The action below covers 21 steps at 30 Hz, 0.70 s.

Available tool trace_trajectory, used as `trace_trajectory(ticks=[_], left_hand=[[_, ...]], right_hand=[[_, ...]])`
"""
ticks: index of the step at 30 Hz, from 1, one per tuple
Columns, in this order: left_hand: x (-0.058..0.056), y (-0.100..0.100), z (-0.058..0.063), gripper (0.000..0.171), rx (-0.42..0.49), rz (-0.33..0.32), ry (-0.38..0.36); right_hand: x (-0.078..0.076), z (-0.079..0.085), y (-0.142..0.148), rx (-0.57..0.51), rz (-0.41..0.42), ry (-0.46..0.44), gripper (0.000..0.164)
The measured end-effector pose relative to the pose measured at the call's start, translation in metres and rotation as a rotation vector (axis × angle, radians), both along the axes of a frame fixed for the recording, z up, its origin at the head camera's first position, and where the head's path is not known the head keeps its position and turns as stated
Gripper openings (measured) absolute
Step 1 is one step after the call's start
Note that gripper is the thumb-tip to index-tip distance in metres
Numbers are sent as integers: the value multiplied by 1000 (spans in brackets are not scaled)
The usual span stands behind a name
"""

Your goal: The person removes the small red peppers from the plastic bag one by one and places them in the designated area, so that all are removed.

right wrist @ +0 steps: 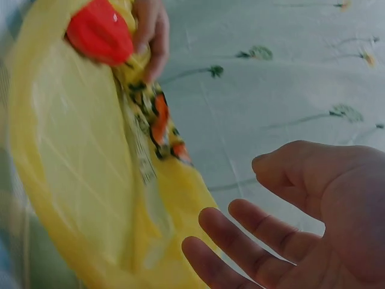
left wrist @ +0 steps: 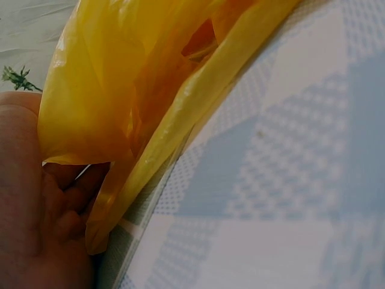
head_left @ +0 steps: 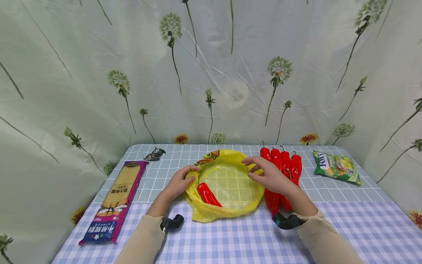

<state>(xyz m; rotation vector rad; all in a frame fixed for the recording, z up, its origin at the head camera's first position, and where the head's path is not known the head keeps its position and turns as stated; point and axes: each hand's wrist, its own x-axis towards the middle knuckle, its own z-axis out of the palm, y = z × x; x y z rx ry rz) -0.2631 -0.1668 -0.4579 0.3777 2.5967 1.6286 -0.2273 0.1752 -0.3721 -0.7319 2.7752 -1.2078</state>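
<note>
A yellow plastic bag (head_left: 227, 212) lies with its mouth spread wide, a cartoon print on its far left side. One red pepper (head_left: 209, 195) is inside, near the left edge. My left hand (head_left: 179, 180) holds the bag's left rim, the plastic between thumb and fingers; in the left wrist view the yellow film (left wrist: 114, 90) passes over the palm side. Over the bag's right rim hovers my right hand (head_left: 268, 176), fingers loosely bent and spread apart, holding nothing. Beneath and beside that hand several red peppers (head_left: 286, 161) lie together, partly covered by it.
At the left lies a long pasta packet (head_left: 113, 201), with a small black wrapper (head_left: 155, 154) behind it. A green snack bag (head_left: 337, 167) sits at the far right. A flower-patterned curtain (head_left: 230, 91) hangs behind the checked tablecloth (head_left: 211, 242).
</note>
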Motion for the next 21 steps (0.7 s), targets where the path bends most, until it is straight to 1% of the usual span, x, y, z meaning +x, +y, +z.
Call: trace_trajectory(ticks=[4,11,16,21], left_hand=[[0,0,0,33,-1,4,-7],[1,0,1,33,4,-1,3],[1,0,-1,33,8,-3,-15],[0,1,-3,33,9,0,-16]], right_hand=[[3,-5,-17,-17,38,-43,45],[7,-14,-43,-29,122,-52,48],[10,-21,-58,-5,154,-47,47],[11,-28,-71,-4,177,-81,48]])
